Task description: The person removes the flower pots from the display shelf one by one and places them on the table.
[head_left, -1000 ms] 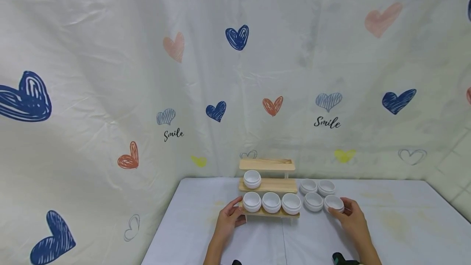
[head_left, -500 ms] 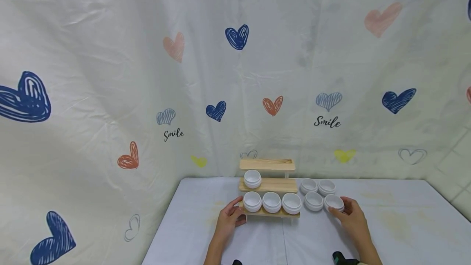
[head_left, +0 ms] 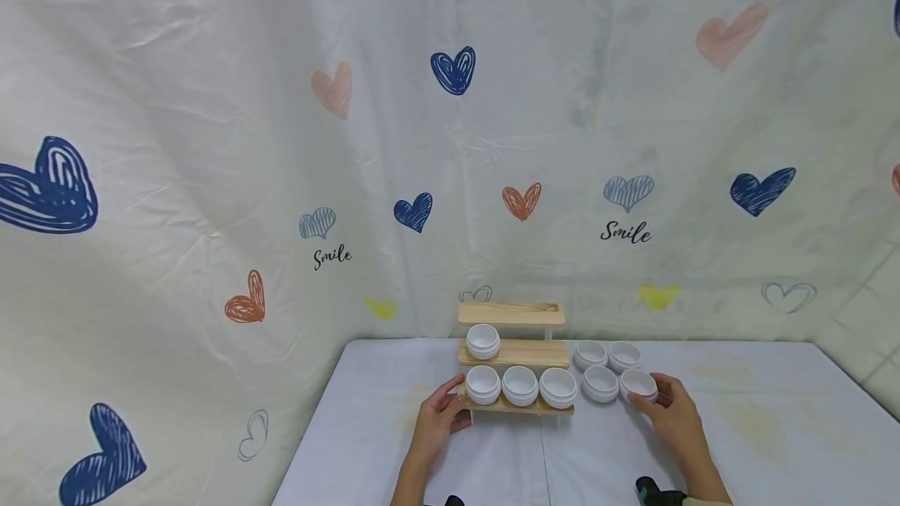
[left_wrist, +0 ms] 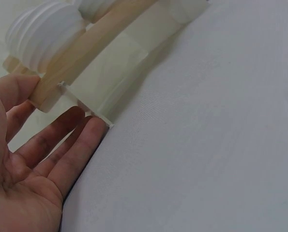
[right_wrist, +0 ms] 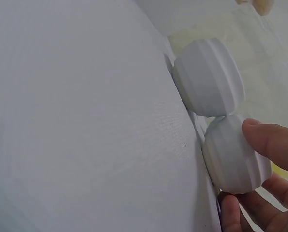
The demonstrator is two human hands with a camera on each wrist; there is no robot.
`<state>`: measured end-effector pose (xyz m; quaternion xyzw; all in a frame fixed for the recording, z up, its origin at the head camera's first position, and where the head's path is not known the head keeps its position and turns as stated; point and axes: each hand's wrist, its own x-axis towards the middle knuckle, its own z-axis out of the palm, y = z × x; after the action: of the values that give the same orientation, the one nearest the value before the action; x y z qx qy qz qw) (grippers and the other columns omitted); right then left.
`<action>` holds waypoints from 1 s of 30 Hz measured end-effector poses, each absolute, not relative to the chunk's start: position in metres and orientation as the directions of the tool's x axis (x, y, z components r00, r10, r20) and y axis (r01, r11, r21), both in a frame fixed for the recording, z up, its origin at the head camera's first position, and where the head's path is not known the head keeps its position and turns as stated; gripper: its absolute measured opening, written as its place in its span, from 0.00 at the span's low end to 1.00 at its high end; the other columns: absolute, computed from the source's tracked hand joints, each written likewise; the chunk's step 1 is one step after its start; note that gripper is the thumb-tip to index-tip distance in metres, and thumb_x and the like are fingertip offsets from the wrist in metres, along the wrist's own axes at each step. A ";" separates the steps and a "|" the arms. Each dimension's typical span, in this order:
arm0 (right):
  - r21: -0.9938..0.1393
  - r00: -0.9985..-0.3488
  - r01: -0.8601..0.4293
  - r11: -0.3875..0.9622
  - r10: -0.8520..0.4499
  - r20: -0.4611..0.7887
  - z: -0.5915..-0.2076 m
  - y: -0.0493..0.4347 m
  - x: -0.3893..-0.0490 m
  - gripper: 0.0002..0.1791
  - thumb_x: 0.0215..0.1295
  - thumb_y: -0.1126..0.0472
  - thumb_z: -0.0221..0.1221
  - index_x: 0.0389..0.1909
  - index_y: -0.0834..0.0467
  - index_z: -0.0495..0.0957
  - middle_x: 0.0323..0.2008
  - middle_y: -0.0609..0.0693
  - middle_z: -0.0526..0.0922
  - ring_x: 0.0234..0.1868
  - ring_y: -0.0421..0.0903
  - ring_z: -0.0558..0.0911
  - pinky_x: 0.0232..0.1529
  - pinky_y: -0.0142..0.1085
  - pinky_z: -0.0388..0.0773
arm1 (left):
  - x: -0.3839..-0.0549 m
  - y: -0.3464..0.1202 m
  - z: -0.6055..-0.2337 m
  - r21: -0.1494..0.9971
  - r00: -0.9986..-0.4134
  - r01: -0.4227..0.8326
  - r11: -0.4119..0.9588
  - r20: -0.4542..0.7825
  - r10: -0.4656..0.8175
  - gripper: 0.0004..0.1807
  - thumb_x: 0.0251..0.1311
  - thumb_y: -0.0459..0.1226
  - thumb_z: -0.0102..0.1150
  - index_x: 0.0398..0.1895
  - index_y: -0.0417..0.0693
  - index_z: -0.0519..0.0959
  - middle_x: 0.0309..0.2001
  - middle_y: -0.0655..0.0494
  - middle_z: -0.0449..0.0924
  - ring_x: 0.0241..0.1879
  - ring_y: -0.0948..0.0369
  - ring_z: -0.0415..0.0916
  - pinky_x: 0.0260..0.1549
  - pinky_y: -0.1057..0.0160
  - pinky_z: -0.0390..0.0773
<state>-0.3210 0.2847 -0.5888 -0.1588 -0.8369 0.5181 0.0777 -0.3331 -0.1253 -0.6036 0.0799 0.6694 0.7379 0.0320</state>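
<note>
A wooden three-tier stand (head_left: 534, 353) sits at the back of the table. My left hand (head_left: 434, 422) grips the left end of its lowest board; in the left wrist view, the thumb (left_wrist: 20, 87) lies on the board's end and the other fingers reach underneath, by the leg. Three white ribbed bowls (head_left: 519, 386) line this lowest tier, and another bowl (head_left: 483, 341) stands at the left of the middle tier. My right hand (head_left: 678, 418) holds a white bowl (right_wrist: 231, 157) between thumb and fingers, right at the tabletop and against a neighbouring bowl (right_wrist: 206, 77).
Beside the stand on its right, three more white bowls (head_left: 600, 384) cluster around the held one. The top tier (head_left: 509, 314) shows bare wood. A white cloth (head_left: 787, 412) covers the table, and a heart-printed curtain (head_left: 562, 139) hangs right behind it.
</note>
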 end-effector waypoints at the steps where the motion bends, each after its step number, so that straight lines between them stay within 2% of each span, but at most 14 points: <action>1: -0.891 -0.937 0.186 0.414 0.347 -0.035 -0.589 0.285 -0.321 0.47 0.67 0.51 0.66 0.75 0.69 0.54 0.72 0.74 0.61 0.71 0.69 0.65 0.70 0.61 0.66 | -0.334 -0.125 -0.604 0.993 -0.986 0.056 -0.104 0.071 0.153 0.27 0.72 0.38 0.58 0.72 0.41 0.70 0.42 0.56 0.83 0.45 0.57 0.85 0.45 0.55 0.89; 11: -0.881 -0.934 0.188 0.435 0.357 -0.023 -0.589 0.285 -0.324 0.45 0.67 0.51 0.66 0.74 0.69 0.55 0.70 0.74 0.63 0.68 0.69 0.67 0.67 0.61 0.69 | -0.335 -0.124 -0.605 0.994 -0.989 0.036 -0.100 0.050 0.139 0.26 0.72 0.37 0.58 0.72 0.44 0.72 0.42 0.57 0.83 0.45 0.56 0.84 0.44 0.57 0.89; 15: -0.882 -0.933 0.187 0.432 0.359 -0.022 -0.588 0.285 -0.325 0.45 0.67 0.52 0.66 0.74 0.69 0.55 0.71 0.74 0.63 0.68 0.69 0.67 0.67 0.61 0.69 | -0.334 -0.124 -0.604 0.994 -0.987 0.049 -0.093 0.063 0.145 0.26 0.73 0.37 0.58 0.72 0.42 0.71 0.42 0.55 0.83 0.46 0.55 0.84 0.45 0.55 0.89; 22: -0.875 -0.932 0.197 0.442 0.361 -0.027 -0.586 0.284 -0.325 0.46 0.67 0.50 0.67 0.74 0.68 0.55 0.71 0.73 0.64 0.68 0.68 0.69 0.62 0.56 0.74 | -0.332 -0.124 -0.600 0.994 -0.988 0.049 -0.095 0.062 0.139 0.27 0.73 0.37 0.57 0.72 0.41 0.70 0.43 0.53 0.83 0.47 0.54 0.84 0.47 0.51 0.88; 30: -0.881 -0.929 0.201 0.429 0.370 -0.032 -0.587 0.283 -0.325 0.46 0.67 0.50 0.66 0.75 0.69 0.54 0.71 0.74 0.62 0.69 0.70 0.67 0.68 0.62 0.69 | -0.333 -0.124 -0.602 0.994 -0.989 0.041 -0.104 0.055 0.140 0.27 0.73 0.37 0.57 0.73 0.42 0.70 0.44 0.53 0.84 0.48 0.52 0.84 0.47 0.51 0.88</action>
<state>-0.3248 0.2831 -0.5873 -0.1695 -0.8411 0.5069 0.0833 -0.3330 -0.1242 -0.6015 0.0675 0.6687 0.7397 0.0334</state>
